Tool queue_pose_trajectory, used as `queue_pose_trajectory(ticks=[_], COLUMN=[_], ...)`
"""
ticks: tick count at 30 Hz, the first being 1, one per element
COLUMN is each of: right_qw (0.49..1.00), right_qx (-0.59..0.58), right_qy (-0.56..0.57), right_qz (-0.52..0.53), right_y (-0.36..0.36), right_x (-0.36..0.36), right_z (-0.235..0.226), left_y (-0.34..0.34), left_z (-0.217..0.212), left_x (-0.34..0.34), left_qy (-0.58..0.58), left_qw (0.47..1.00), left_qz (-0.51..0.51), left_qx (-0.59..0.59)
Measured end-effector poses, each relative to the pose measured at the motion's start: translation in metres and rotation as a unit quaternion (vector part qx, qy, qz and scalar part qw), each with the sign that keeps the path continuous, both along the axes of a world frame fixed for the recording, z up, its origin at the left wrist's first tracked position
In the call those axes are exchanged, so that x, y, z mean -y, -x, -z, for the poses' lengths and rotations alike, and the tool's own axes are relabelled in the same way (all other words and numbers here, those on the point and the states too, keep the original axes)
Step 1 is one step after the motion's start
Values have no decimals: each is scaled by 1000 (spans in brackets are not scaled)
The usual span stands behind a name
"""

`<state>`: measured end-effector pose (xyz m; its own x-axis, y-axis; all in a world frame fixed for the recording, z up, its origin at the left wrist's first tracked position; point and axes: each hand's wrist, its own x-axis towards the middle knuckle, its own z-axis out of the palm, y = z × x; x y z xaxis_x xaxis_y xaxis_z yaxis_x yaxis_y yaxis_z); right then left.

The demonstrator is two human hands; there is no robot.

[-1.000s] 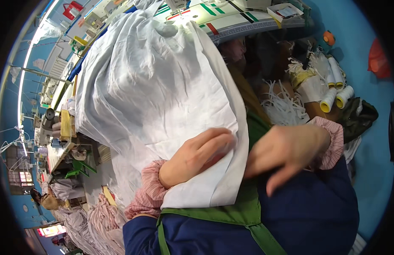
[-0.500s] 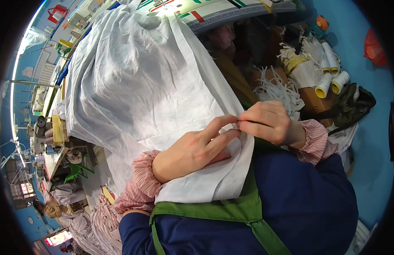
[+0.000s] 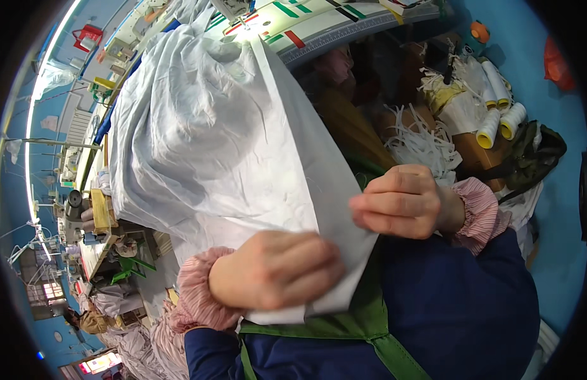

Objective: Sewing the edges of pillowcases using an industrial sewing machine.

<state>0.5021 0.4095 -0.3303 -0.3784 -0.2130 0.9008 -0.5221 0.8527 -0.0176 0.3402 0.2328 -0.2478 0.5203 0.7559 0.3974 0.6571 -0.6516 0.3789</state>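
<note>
A large white cloth [image 3: 198, 120] spreads from the sewing machine [image 3: 233, 7] at the top down onto my lap, over the green apron [image 3: 344, 323]. Along its right side runs a straight folded strip. My right hand [image 3: 401, 201] is closed at the cloth's right edge, thumb and fingers pinched together there. Lower and further left, my left hand [image 3: 277, 269] lies over the near part of the cloth with its fingers curled at the fold. Motion blurs these left fingers, and the cloth under them is hidden.
White thread cones [image 3: 496, 85] stand at the right beside a bundle of white strips [image 3: 420, 142] and a dark green bag [image 3: 534, 158]. A ruler-marked table edge [image 3: 363, 28] curves across the top. Other machines and heaped fabric [image 3: 138, 351] line the left.
My hands, pinched together at the cloth's right edge before, are now apart. My left hand has moved down and left, my right slightly down. The strip along the edge now lies wider and flatter.
</note>
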Motion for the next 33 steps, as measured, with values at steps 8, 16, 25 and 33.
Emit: queue_pose_trajectory(ticks=[8, 16, 25, 33], right_qw=[995, 992, 959, 640], right_qx=[7, -12, 213, 609], right_qy=[-37, -31, 30, 427], right_qz=[-87, -125, -183, -192], right_y=[21, 43, 37, 29], right_x=[1, 14, 22, -19], right_z=[-33, -59, 5, 86], left_y=[-13, -15, 78, 96], left_z=[-8, -13, 84, 80], left_x=[-13, 0, 48, 45], left_qy=[-9, 182, 376, 586], left_qw=[998, 945, 888, 783], left_qz=[63, 206, -193, -202], left_qx=[14, 177, 183, 49])
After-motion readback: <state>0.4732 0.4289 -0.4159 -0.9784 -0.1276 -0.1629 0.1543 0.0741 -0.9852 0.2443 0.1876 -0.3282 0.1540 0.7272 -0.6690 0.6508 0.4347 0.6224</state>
